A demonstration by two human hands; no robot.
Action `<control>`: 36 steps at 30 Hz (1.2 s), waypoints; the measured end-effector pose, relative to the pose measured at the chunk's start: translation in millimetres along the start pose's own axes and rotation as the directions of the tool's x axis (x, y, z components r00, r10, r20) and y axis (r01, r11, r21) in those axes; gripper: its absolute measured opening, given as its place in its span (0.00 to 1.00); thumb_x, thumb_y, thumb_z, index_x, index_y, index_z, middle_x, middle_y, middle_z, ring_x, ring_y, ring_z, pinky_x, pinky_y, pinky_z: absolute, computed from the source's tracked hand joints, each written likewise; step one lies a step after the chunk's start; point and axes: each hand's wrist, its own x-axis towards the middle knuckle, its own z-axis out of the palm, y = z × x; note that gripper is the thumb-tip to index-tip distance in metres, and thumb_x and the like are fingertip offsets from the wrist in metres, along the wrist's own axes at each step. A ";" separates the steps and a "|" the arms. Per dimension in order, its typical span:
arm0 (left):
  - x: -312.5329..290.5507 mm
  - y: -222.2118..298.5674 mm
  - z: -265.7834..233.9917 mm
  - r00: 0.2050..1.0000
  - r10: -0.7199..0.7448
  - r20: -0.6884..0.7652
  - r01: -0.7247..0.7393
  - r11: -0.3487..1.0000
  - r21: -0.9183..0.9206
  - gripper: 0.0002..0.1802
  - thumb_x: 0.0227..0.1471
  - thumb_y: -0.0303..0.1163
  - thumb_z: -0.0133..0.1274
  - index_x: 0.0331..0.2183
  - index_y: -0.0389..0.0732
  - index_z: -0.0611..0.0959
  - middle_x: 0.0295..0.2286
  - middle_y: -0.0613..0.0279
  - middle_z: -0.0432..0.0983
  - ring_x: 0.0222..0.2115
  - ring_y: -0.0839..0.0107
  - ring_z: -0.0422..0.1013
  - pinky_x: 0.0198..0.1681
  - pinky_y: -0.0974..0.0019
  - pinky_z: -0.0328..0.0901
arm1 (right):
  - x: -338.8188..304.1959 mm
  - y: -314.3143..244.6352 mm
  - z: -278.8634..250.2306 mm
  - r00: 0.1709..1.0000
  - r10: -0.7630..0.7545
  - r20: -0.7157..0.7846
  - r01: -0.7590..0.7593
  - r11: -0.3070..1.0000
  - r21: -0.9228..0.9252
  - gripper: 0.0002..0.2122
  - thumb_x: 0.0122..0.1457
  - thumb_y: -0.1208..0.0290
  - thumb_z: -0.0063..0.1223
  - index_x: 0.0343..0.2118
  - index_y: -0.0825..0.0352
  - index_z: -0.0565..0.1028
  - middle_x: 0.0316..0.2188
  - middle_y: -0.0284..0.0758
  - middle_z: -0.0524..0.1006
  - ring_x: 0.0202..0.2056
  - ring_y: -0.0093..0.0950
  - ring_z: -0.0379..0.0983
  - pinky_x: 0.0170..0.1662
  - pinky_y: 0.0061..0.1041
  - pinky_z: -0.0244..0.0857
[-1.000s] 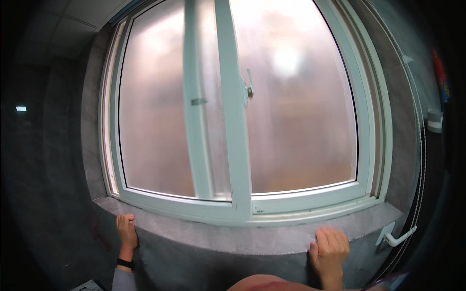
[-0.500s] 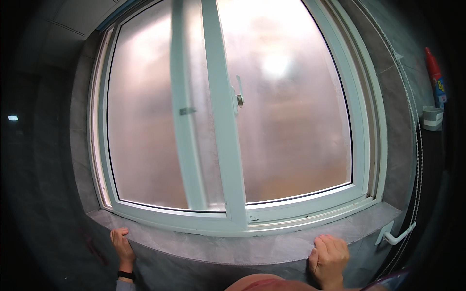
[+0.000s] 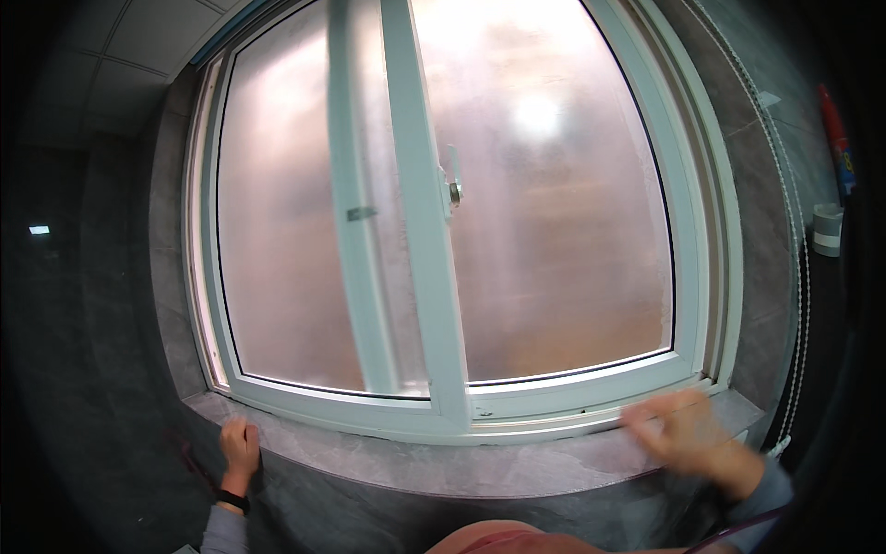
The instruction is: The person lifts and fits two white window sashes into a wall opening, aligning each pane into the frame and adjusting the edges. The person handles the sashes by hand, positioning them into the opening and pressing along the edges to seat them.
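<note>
A wide two-pane window [image 3: 443, 277] with frosted glass and a pale frame stands before me, a grey stone sill [image 3: 443, 466] running below it. My left hand [image 3: 240, 446], with a black band [image 3: 233, 500] at the wrist, rests at the sill's left front edge, its fingers curled over it. Over the right end of the sill, near the bottom track, my right hand [image 3: 678, 425] is smeared by motion; its fingers cannot be made out. On the middle upright sits a small metal latch [image 3: 454, 192].
At the right wall hangs a beaded blind cord [image 3: 801, 323]. Beyond it stand a red-capped bottle [image 3: 837, 138] and a grey and white container [image 3: 827, 231]. Dark tiled wall [image 3: 83, 323] lies to the left, a panelled ceiling [image 3: 129, 46] above it.
My right hand has lifted from the sill's front edge and moved right and toward the window frame. My left hand stays at the sill's edge. The view has shifted slightly.
</note>
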 end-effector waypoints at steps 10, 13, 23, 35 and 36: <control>210.3 237.1 -15.6 0.775 0.592 -0.222 -0.632 0.727 -0.269 0.14 0.43 0.29 0.61 0.35 0.36 0.78 0.46 0.48 0.71 0.43 0.47 0.68 0.46 0.54 0.63 | 205.7 109.5 -89.2 0.660 0.030 -0.750 -0.252 0.950 -0.185 0.24 0.59 0.64 0.52 0.54 0.77 0.68 0.58 0.53 0.65 0.61 0.46 0.58 0.62 0.39 0.52; 253.3 291.4 0.1 0.789 0.576 -0.213 -0.614 0.749 -0.249 0.30 0.44 0.38 0.63 0.48 0.40 0.73 0.56 0.40 0.58 0.54 0.43 0.58 0.54 0.49 0.59 | 213.6 141.7 -78.2 0.634 0.031 -0.773 -0.330 0.915 -0.234 0.25 0.58 0.66 0.53 0.55 0.76 0.65 0.59 0.52 0.64 0.59 0.49 0.58 0.62 0.39 0.53; 289.3 314.1 52.5 0.938 0.334 -0.092 -0.346 0.889 -0.302 0.48 0.41 0.42 0.61 0.61 0.44 0.57 0.61 0.31 0.43 0.62 0.38 0.44 0.62 0.42 0.44 | 212.8 169.4 -45.7 0.524 0.031 -0.851 -0.320 0.933 -0.163 0.34 0.57 0.68 0.56 0.65 0.66 0.56 0.61 0.50 0.58 0.59 0.49 0.58 0.60 0.44 0.55; 286.1 330.6 56.6 0.892 0.405 -0.203 -0.440 0.880 -0.178 0.41 0.41 0.32 0.56 0.59 0.42 0.63 0.59 0.31 0.47 0.60 0.37 0.47 0.61 0.42 0.43 | 222.5 99.3 -7.7 0.631 0.019 -0.776 -0.176 0.977 -0.119 0.32 0.54 0.70 0.59 0.61 0.67 0.60 0.58 0.49 0.60 0.55 0.48 0.61 0.56 0.45 0.59; 288.0 331.5 58.8 0.834 0.485 -0.262 -0.522 0.848 -0.090 0.39 0.42 0.31 0.54 0.58 0.41 0.65 0.60 0.33 0.48 0.61 0.39 0.48 0.61 0.41 0.44 | 224.2 95.2 -10.2 0.595 -0.076 -0.800 -0.224 0.940 -0.256 0.31 0.54 0.70 0.58 0.61 0.67 0.61 0.59 0.48 0.59 0.57 0.47 0.60 0.57 0.45 0.58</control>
